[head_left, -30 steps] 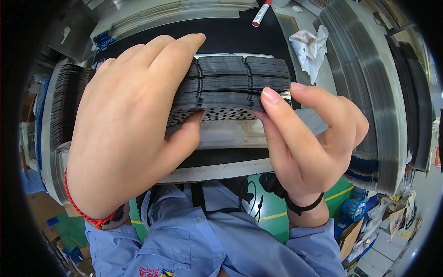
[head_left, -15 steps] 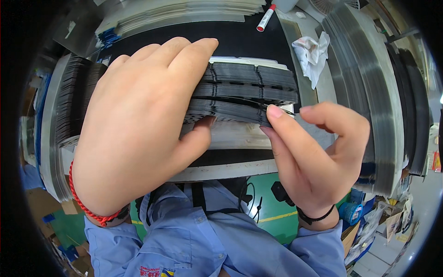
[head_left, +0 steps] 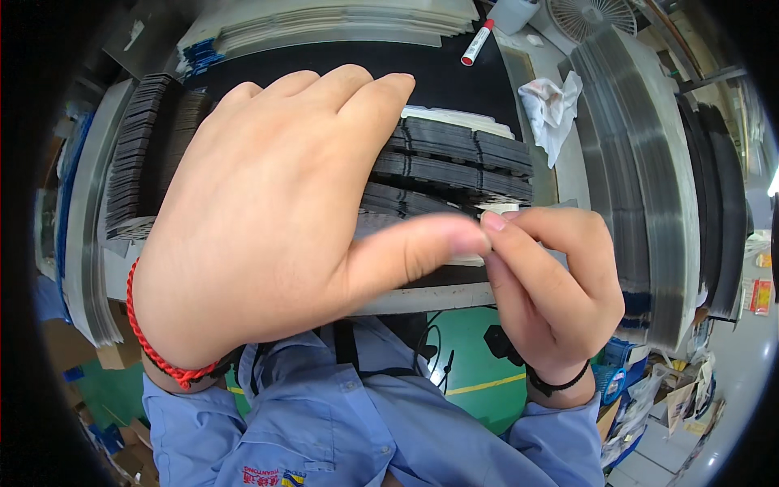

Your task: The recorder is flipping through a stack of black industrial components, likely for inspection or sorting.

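Note:
A bundle of thin black sheets point(head_left: 462, 142) lies across the bench in several layers, the nearest layer fanned slightly apart. My left hand point(head_left: 268, 203) spans the bundle's left part, its fingers stretched over the far side and its thumb held out to the right. The left palm hides much of the sheets. At the near right corner of the bundle, my right hand point(head_left: 552, 276) is closed in a pinch. The left thumb tip meets the right fingertips there. Whatever the pinch holds is hidden.
A red-capped marker point(head_left: 477, 43) and a crumpled white cloth point(head_left: 552, 114) lie beyond the bundle. Tall stacks of grey sheets point(head_left: 633, 187) stand at right, more black sheets point(head_left: 138, 154) at left. A pale stack of sheets point(head_left: 324, 26) and a fan point(head_left: 592, 18) are at the back.
My left thumb has swung from the bundle's near edge out to the right fingertips. The right hand has shifted slightly down and left, its fingers drawing closer together.

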The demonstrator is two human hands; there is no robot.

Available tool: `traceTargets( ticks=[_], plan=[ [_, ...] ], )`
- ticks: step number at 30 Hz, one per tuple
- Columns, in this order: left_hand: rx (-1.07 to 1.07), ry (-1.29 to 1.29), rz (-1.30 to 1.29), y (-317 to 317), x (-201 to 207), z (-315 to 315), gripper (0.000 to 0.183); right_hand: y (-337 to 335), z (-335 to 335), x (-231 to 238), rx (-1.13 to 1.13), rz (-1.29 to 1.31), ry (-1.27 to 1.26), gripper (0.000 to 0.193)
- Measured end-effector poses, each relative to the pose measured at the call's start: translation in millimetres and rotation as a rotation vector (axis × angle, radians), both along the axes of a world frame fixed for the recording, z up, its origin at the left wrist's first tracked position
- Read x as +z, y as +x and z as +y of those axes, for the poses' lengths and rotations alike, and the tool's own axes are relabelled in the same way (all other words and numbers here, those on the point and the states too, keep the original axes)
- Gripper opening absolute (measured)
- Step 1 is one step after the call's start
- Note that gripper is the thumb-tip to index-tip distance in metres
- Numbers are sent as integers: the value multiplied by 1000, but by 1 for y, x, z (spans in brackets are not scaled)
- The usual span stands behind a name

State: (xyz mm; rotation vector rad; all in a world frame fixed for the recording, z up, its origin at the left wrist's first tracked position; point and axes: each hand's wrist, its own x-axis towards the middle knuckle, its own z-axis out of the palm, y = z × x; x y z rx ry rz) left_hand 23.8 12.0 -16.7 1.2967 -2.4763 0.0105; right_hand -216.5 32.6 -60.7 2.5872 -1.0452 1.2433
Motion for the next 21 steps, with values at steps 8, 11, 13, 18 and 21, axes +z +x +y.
traceTargets(
  ticks=[8, 11, 13, 18, 21],
  plan=[
    [59, -7, 13, -4, -2, 1, 60, -5, -5, 20, 173, -84, 244, 30],
    [55, -11, 21, -5, -2, 1, 62, -14, -13, 19, 195, -154, 230, 28],
    [57, -7, 19, -5, -2, 0, 63, -14, -19, 15, 154, -173, 130, 26],
    [62, 1, 12, -3, -2, 1, 66, -12, -31, 13, 41, 98, -210, 43],
    [58, 8, 15, -4, -2, 1, 66, -10, -29, 7, -26, 172, -304, 47]
  ],
)
